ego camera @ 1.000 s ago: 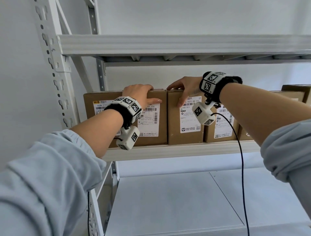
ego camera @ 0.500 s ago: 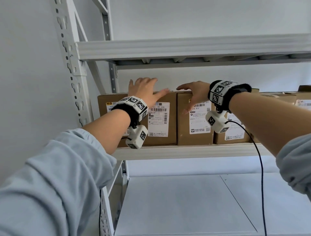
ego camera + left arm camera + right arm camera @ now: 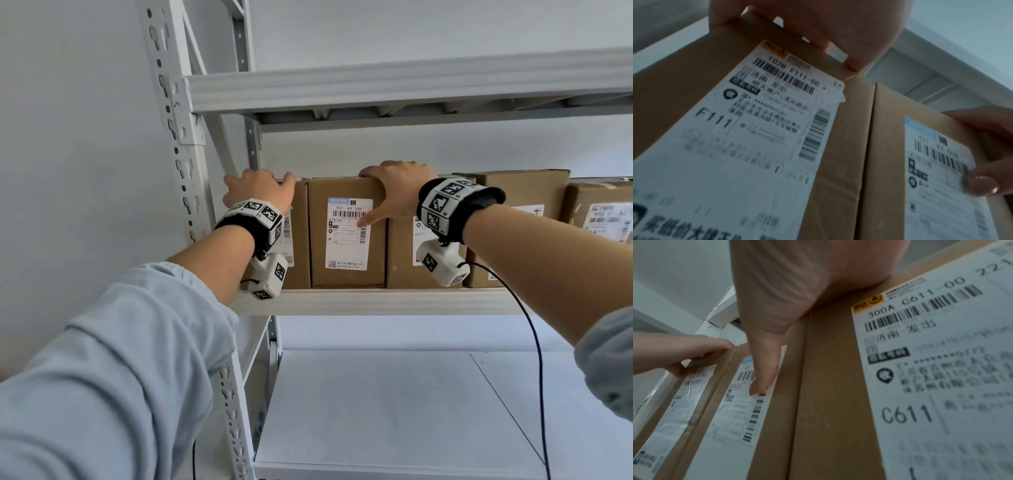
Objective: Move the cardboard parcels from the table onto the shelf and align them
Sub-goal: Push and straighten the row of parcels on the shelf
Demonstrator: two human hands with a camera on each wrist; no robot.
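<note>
Parcels stand in a row on the shelf (image 3: 376,301), fronts near flush with its front lip, sides touching or almost touching. Leftmost parcel (image 3: 299,236) sits close to the upright post (image 3: 178,137), little room left there; open air above the row up to the next shelf beam (image 3: 376,85). Second parcel (image 3: 346,233) stands tight between the leftmost and the third parcel (image 3: 400,260), thin seam each side. More parcels to the right (image 3: 520,192), one at the frame edge (image 3: 599,212). Lower shelf board (image 3: 376,411) is flat and white. Left hand (image 3: 257,188) hooks over the top front edge of the leftmost parcel, fingers bent over the top, thumb at the top right corner; left wrist view shows fingertips (image 3: 853,65) on that edge. Right hand (image 3: 397,192) lies spread over the top edge where the second and third parcels meet, fingers over the top, thumb straight down-left with its tip on the second parcel's label (image 3: 347,236); not curled round anything. Boxes are plain brown cardboard, square-cornered, each with a white printed label with barcodes. Shelf frame is pale grey metal with slotted holes. Both wrists carry black bands with marker cubes.
</note>
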